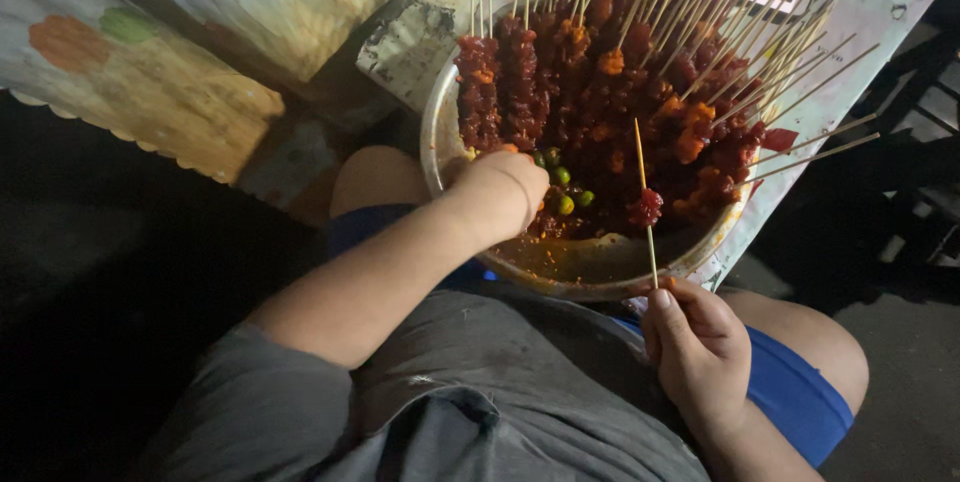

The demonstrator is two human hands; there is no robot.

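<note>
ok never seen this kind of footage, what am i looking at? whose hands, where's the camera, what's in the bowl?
One picture, from a camera worn on a person's head, looking down at their lap and two bare hands. The left hand reaches into a round metal bowl of red marinated meat pieces with small green chillies. The right hand pinches a thin wooden skewer with one meat chunk on it. Finished meat skewers lean across the bowl's far side. The bowl sits on a table with a patterned cloth.

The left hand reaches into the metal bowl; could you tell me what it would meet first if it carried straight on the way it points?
Most likely the marinated meat pieces just past the small green chillies; the left hand is already over them, though depth is unclear.
</note>
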